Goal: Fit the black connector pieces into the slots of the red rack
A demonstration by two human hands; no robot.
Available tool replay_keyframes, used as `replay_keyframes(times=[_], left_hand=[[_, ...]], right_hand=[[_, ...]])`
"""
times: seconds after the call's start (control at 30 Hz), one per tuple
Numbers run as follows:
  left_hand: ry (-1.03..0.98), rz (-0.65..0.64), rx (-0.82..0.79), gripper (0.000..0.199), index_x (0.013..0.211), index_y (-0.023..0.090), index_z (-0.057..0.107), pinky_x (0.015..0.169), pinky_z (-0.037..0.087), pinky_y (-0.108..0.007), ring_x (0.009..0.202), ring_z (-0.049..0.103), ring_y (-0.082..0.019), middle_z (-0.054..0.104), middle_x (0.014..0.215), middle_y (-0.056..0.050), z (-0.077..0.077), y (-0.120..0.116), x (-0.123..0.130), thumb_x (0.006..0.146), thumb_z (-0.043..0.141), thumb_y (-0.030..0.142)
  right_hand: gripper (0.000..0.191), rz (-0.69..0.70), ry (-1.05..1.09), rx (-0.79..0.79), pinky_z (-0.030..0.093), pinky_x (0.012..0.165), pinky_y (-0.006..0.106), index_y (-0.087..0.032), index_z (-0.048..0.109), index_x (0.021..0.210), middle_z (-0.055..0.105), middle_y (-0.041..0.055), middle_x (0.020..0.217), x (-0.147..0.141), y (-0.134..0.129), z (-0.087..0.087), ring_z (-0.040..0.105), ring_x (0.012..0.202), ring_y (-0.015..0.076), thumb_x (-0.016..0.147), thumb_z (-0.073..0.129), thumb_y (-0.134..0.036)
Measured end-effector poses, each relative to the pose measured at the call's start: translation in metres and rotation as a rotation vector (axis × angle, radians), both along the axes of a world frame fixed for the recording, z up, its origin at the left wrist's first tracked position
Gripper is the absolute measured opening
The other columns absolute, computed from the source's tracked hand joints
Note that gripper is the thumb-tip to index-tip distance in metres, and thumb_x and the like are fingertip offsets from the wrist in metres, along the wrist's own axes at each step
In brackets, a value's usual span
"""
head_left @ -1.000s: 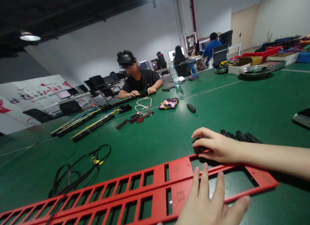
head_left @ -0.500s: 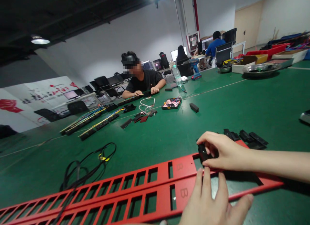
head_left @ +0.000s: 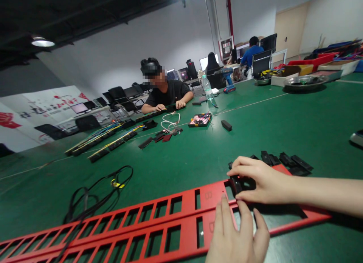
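Note:
Two long red slotted frames (head_left: 215, 193) lie side by side on the green table, each marked with a letter B. My right hand (head_left: 263, 181) grips a small black plastic block (head_left: 236, 184) between thumb and fingers, at the wide opening of the upper frame. Whether the block is seated in that opening, I cannot tell. With its fingers spread, my left hand (head_left: 238, 234) rests over the lower frame, its fingertips by the B end and just below the block. Several more black pieces (head_left: 296, 163) lie behind my right hand.
A black cable (head_left: 85, 202) crosses the frames at left. Farther off are wired black strips (head_left: 113, 144), a small parts tray (head_left: 200, 120), a single black block (head_left: 226, 125), a water bottle (head_left: 207, 88) and a cordless drill (head_left: 228, 81). Across the table, a person (head_left: 167, 95) handles black strips.
My left hand has shifted slightly left, drawing its thumb in. My right hand and the black block have moved a little lower. The view has turned slightly.

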State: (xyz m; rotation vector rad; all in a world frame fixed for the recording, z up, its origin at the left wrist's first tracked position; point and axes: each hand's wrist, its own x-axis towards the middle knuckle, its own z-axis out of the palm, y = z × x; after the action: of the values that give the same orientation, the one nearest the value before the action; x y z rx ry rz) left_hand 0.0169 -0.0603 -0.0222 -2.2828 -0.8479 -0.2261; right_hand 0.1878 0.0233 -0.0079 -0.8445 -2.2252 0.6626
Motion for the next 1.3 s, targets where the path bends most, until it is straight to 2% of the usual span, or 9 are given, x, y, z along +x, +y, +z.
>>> replay_keyframes(times=[0.23,0.53,0.8,1.3], left_hand=[[-0.038,-0.004,0.017,0.019,0.098,0.02,0.046,0.079,0.044,-0.041,0.09,0.057,-0.023,0.058,0.099,-0.008,-0.003,0.002,0.001,0.08,0.042,0.023],[-0.035,-0.015,0.038,0.019,0.097,0.02,0.046,0.077,0.044,-0.044,0.088,0.058,-0.026,0.058,0.095,-0.007,0.005,0.002,0.004,0.079,0.041,0.022],[-0.004,-0.02,0.006,0.02,0.098,0.019,0.045,0.081,0.04,-0.046,0.091,0.056,-0.024,0.056,0.1,-0.008,0.0,0.002,0.002,0.08,0.039,0.021],[0.02,-0.044,0.044,0.018,0.094,0.017,0.046,0.077,0.043,-0.042,0.087,0.059,-0.026,0.058,0.094,-0.009,0.008,0.002,0.004,0.08,0.037,0.022]], right_hand=[[0.038,0.053,-0.044,-0.014,0.043,0.076,0.027,-0.017,0.056,0.103,0.052,0.0058,0.091,0.0,-0.001,0.002,0.051,0.084,0.0153,0.066,0.063,-0.023],[0.039,0.077,-0.09,0.004,0.041,0.081,0.03,-0.016,0.054,0.109,0.052,0.0089,0.098,0.0,-0.001,0.003,0.05,0.091,0.0168,0.073,0.057,-0.03],[0.04,0.072,-0.098,0.005,0.042,0.081,0.031,-0.017,0.054,0.109,0.052,0.0084,0.097,0.0,0.0,0.001,0.051,0.09,0.0172,0.072,0.059,-0.031],[0.042,0.079,-0.145,0.0,0.042,0.082,0.029,-0.017,0.055,0.109,0.051,0.0088,0.098,-0.001,0.003,-0.002,0.05,0.089,0.017,0.073,0.056,-0.04]])
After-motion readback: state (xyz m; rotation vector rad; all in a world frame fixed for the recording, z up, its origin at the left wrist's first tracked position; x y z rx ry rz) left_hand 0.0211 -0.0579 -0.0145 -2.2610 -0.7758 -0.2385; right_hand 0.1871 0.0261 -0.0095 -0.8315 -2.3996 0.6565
